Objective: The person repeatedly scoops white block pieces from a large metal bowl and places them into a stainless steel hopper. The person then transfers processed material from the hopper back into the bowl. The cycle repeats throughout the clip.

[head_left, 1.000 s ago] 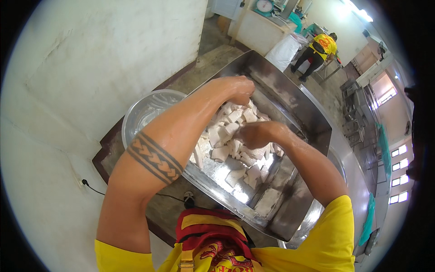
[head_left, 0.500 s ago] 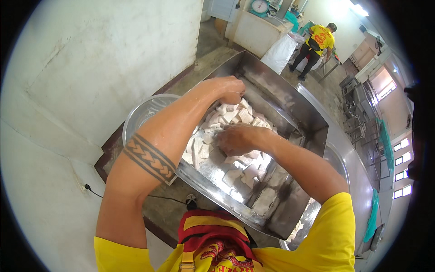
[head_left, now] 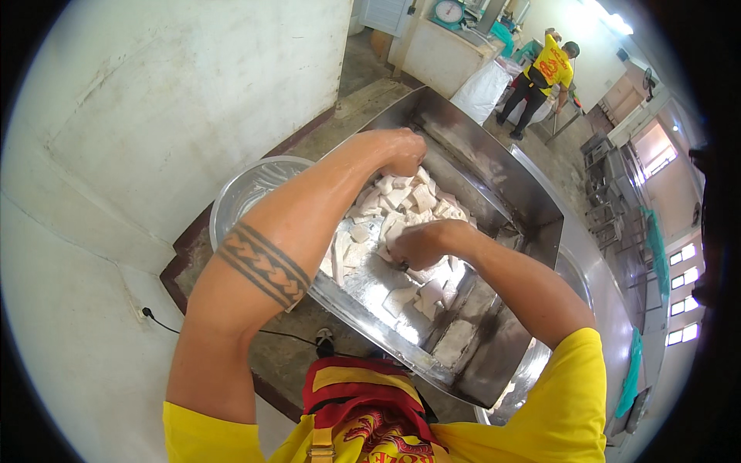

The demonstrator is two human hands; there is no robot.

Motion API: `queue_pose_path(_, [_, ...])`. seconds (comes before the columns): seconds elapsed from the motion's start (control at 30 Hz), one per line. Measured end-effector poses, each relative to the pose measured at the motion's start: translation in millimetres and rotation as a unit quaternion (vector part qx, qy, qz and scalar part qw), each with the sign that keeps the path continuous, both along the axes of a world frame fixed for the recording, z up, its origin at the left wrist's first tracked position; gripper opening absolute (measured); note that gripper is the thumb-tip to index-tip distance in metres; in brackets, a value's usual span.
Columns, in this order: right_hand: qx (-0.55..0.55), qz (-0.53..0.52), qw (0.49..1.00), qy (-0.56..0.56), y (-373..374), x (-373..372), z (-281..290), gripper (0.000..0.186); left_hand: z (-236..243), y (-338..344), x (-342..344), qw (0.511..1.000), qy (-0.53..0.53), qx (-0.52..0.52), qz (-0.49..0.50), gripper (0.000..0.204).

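Observation:
A steel tray [head_left: 482,363] holds a heap of pale white cut pieces [head_left: 422,197], some lying loose toward its near side. My left hand [head_left: 402,153] is closed at the back of the heap, near the tray's far left wall; I cannot make out what is in its fingers. My right hand [head_left: 423,245] is down in the middle of the pieces, fingers curled, with pale pieces around and under it; what it grips is hidden. My tattooed left forearm crosses over the tray's left edge.
A round metal basin [head_left: 235,197] is left of the tray, against a white wall [head_left: 123,131]. A black cord [head_left: 162,320] runs along the floor. At the back are a dial scale [head_left: 449,12], white sacks [head_left: 478,92] and a co-worker [head_left: 540,81] in yellow. Steel tables line the right.
My right hand moved left into the pieces, then slightly back right. My left hand dipped left and returned toward the right. The co-worker has straightened somewhat, with an arm raised.

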State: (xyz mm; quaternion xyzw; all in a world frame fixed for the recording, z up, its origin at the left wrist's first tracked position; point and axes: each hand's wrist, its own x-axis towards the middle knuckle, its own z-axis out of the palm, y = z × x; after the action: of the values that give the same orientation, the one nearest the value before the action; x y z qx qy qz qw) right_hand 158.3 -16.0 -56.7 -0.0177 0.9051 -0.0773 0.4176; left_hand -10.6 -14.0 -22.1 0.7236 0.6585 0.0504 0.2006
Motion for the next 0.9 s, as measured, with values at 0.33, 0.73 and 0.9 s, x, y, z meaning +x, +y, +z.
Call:
queue_pose_path(0.33, [-0.112, 0.182, 0.907, 0.362, -40.6, -2.4, -33.5, 0.032, 2.9, -1.3, -0.1, 1.000, -0.011, -0.020, 0.018, 0.038])
queue_pose_path(0.73, [0.000, -0.020, 0.998, -0.067, 6.0, -13.3, 43.1, 0.039, -6.6, 8.9, -6.1, 0.999, 0.021, -0.017, -0.016, 0.039])
queue_pose_path(0.9, [0.023, 0.031, 0.990, -0.138, 0.2, -4.4, 4.8, 0.053, 1.6, -0.8, -4.0, 1.000, 0.008, -0.019, -0.012, 0.041])
